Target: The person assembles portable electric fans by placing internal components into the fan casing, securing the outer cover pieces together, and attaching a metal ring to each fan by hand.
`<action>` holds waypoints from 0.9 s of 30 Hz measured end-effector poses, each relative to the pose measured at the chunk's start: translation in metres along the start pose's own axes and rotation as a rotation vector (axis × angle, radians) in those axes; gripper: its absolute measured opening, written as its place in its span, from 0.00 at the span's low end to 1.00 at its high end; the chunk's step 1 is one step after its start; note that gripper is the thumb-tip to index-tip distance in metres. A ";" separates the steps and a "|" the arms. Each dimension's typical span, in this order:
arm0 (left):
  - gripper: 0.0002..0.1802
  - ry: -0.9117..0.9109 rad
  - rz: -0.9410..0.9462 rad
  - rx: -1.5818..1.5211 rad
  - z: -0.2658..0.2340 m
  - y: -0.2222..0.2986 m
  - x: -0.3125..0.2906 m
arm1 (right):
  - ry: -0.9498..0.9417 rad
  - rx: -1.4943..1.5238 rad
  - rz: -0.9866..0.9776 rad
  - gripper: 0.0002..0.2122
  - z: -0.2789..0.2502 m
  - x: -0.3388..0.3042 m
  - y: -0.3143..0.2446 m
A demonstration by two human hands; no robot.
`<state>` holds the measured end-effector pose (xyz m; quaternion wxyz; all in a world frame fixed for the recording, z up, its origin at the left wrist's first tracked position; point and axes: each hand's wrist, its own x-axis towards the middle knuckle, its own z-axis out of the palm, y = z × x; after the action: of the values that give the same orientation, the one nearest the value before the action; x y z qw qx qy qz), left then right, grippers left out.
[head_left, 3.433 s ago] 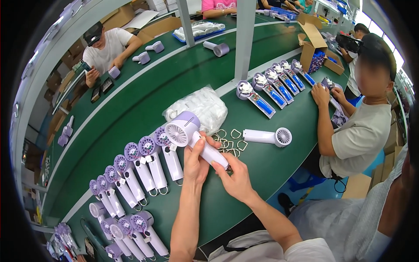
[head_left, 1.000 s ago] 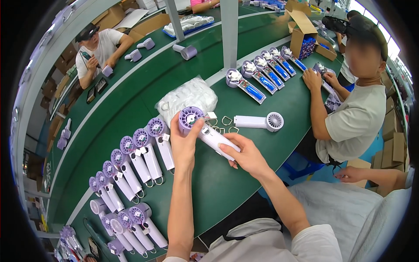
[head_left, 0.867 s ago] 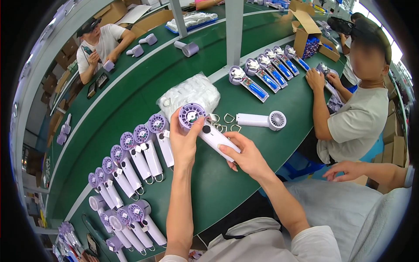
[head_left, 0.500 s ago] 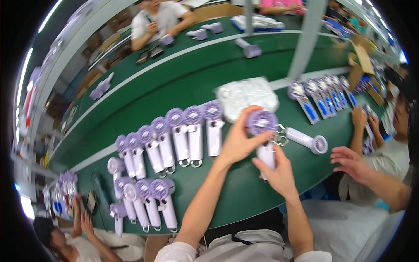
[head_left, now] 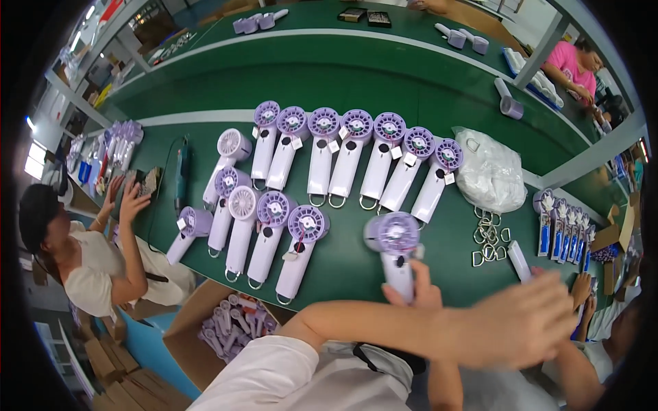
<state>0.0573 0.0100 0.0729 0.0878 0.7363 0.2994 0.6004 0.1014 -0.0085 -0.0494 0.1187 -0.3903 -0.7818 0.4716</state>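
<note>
My right hand (head_left: 419,291) grips the white handle of a lilac handheld fan (head_left: 396,236), whose round grille head stands toward the table's middle. Across my right forearm stretches my left arm; my left hand (head_left: 524,318) is smeared by motion at the right, so its fingers cannot be read. Close beyond it lies a pale handle (head_left: 519,260), partly covered by that hand. Loose metal D-rings (head_left: 490,240) lie in a pile to the right of the held fan. A row of similar fans (head_left: 356,147) spans the far side, and a second group (head_left: 267,236) lies nearer, to the left.
A white plastic bag (head_left: 490,171) sits behind the rings. Several fans with blue parts (head_left: 562,233) stand at right, near a co-worker's hands. At left are a dark green power tool (head_left: 181,171) and another person's hands (head_left: 127,198). Below the edge, a cardboard box (head_left: 185,325) holds fan parts.
My view has swung to the right-hand fan rows lying farther left and lower box showing. My left hand has let go of the fan head and moved across to the right; the right keeps its hold.
</note>
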 end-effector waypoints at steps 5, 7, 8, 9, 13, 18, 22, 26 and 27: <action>0.06 -0.025 0.179 0.106 -0.010 0.051 -0.005 | 0.005 -0.257 -0.130 0.25 0.037 0.010 -0.015; 0.07 -0.104 0.197 0.112 -0.017 0.059 -0.012 | -0.013 -0.351 -0.091 0.26 0.054 0.016 -0.028; 0.09 -0.186 0.200 0.126 -0.014 0.061 -0.014 | 0.050 -0.394 -0.166 0.25 0.061 0.018 -0.026; 0.09 -0.182 0.212 0.107 -0.012 0.061 -0.015 | 0.078 -0.453 -0.198 0.24 0.065 0.021 -0.028; 0.10 -0.159 0.177 -0.041 0.004 0.066 -0.014 | 0.177 -0.606 -0.295 0.24 0.064 0.032 -0.033; 0.17 -0.205 0.116 0.015 0.009 0.063 -0.027 | 0.188 -0.502 -0.439 0.22 0.071 0.047 -0.041; 0.15 -0.059 -0.033 -0.036 0.003 0.034 -0.026 | 0.171 -0.342 -0.277 0.17 0.016 0.053 -0.023; 0.10 0.434 -0.083 -0.042 0.016 -0.034 -0.037 | 0.501 -0.118 -0.233 0.14 -0.078 0.058 0.024; 0.12 0.489 -0.236 -0.078 0.017 -0.056 -0.052 | 0.527 -0.113 -0.135 0.13 -0.091 0.072 0.031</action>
<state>0.0498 0.0301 -0.0024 0.1106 0.5254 0.3722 0.7571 0.1200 0.1099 -0.0403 0.3271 -0.4524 -0.7732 0.3007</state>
